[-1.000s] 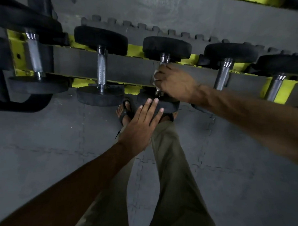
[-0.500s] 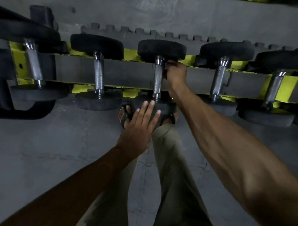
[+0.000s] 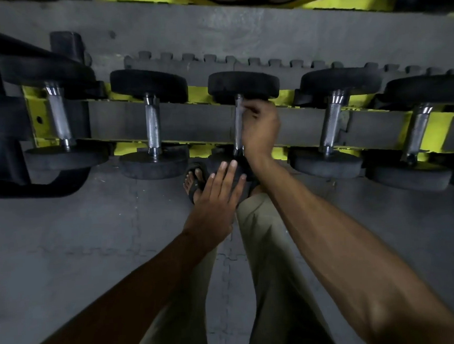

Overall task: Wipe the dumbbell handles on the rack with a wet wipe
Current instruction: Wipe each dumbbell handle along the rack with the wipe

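We are gripping the middle dumbbell's handle (image 3: 237, 124) with our right hand (image 3: 260, 128), fingers curling round the bar on the rack (image 3: 192, 124); the wipe itself is not showing. Our left hand (image 3: 216, 198) is lying flat, fingers straight, touching that dumbbell's near head (image 3: 220, 161). Four other dumbbells are sitting alongside.

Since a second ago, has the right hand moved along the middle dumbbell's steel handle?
Yes. The right hand shifted from across the knurled steel handle to its right side, fingers curled near the upper black rubber weight head.
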